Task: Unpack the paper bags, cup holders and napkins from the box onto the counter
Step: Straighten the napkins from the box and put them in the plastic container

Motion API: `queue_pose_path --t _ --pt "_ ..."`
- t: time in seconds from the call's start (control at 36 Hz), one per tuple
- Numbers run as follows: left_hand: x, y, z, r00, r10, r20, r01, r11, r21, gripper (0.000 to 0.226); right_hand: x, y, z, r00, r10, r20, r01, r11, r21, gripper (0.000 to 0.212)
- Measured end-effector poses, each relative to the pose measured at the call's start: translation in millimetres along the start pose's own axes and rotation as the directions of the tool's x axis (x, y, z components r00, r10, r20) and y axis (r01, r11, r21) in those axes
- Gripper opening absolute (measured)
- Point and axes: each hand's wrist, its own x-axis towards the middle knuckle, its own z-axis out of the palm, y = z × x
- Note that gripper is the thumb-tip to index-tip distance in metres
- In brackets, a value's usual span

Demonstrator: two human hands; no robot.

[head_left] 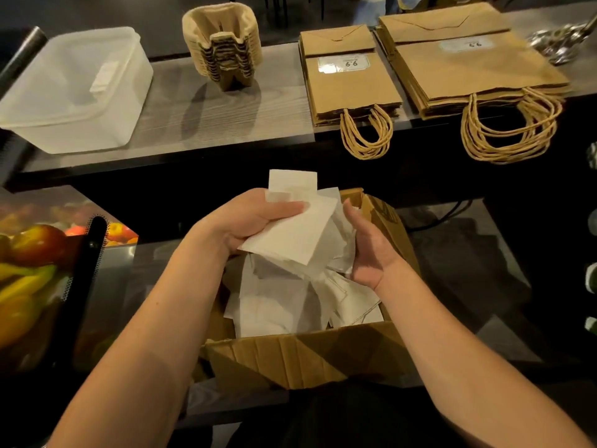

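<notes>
Above the open cardboard box (300,354), my left hand (248,218) grips a loose bunch of white napkins (300,234). My right hand (368,250) presses against the right side of the same bunch, fingers curled around it. More white napkins (284,305) lie jumbled inside the box. On the grey counter (181,111) beyond, a stack of pulp cup holders (223,46) stands upright. Two piles of brown paper bags lie flat to its right, a smaller pile (349,82) and a larger pile (468,63), their twisted handles hanging over the counter's front edge.
A translucent plastic tub (77,88) sits upside down at the counter's left end. A black mesh basket of fruit (35,270) stands at my left on the lower surface. Shiny metal ware (559,40) lies at the counter's far right.
</notes>
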Motion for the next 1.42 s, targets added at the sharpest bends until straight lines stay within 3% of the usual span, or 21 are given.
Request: queue_pose_path --t 0.11,0.19,0.28,0.33,0.39,0.44,0.5,0.58,0.64,0.69,0.83,0.97,1.11,1.33,1.42 --pt "-1.9 1.8 1.2 0.999 -0.01 -0.037 0.006 0.997 -0.083 0.022 -10.0 -3.5 6.5 0.999 -0.019 0.042 0.019 1.0 0.009 0.059" --pt "-5.2 3.2 -1.5 0.996 -0.017 -0.091 0.003 0.988 -0.155 0.023 -7.5 -1.8 4.2 1.0 0.001 -0.021 0.0 0.997 0.072 0.028" --pt "-7.8 6.1 -5.6 0.997 -0.027 -0.076 -0.003 0.93 -0.368 0.022 0.7 2.0 -3.8 0.997 -0.021 -0.072 0.025 0.998 0.053 0.041" --pt "-9.7 8.3 -4.4 0.999 -0.006 -0.034 -0.012 0.865 -0.502 0.02 0.4 2.3 -2.0 0.997 -0.029 -0.069 0.032 0.998 0.049 0.037" --pt "-12.3 10.8 0.1 1.0 0.022 0.018 -0.007 0.807 -0.591 0.022 -1.8 0.6 4.1 0.998 -0.022 -0.064 0.026 0.998 0.06 0.028" --pt "-16.1 15.0 6.7 0.997 0.057 0.058 -0.007 0.774 -0.633 0.021 -1.7 1.9 9.6 0.994 -0.047 -0.099 0.046 0.999 -0.005 0.039" --pt "-16.7 19.0 13.1 0.995 0.094 0.009 -0.072 0.811 -0.581 0.019 -2.7 3.1 17.1 0.996 -0.018 -0.087 0.011 0.997 -0.078 0.046" --pt "-7.4 18.2 16.9 0.954 0.152 -0.258 -0.236 0.911 -0.338 0.014 -5.3 5.3 30.0 0.999 0.028 -0.021 -0.03 0.995 -0.091 0.033" --pt "1.9 13.8 13.9 0.9 0.199 -0.386 -0.29 0.938 -0.191 0.013 -7.3 5.4 38.4 0.999 0.05 -0.011 -0.051 0.992 -0.115 0.042" --pt "7.4 11.2 10.2 0.878 0.21 -0.431 -0.298 0.943 -0.148 0.013 -6.6 6.3 41.7 0.995 0.094 0.025 -0.089 0.985 -0.146 0.051" --pt "12.5 6.7 5.7 0.869 0.229 -0.438 -0.295 0.951 -0.089 0.014 -6.2 7.9 46.4 0.987 0.107 0.12 -0.1 0.993 -0.061 0.052" --pt "14.5 3.1 4.4 0.876 0.211 -0.434 -0.293 0.947 -0.131 0.01 -8.4 10.5 39.5 0.954 0.115 0.278 -0.109 0.993 -0.037 0.078" --pt "15.7 -0.8 0.8 0.9 0.19 -0.391 -0.279 0.943 -0.183 0.009 -16.1 7.7 35.6 0.983 0.067 0.173 -0.039 0.986 -0.164 0.06" --pt "14.7 -2.0 -3.8 0.898 0.177 -0.403 -0.321 0.89 -0.325 0.021 -14.3 7.3 37.5 0.97 0.087 0.229 -0.04 0.978 -0.203 0.066" --pt "13.0 -0.2 -6.4 0.883 0.166 -0.439 -0.345 0.864 -0.366 0.024 -13.2 7.5 37.8 0.975 0.109 0.192 -0.062 0.97 -0.237 0.064"
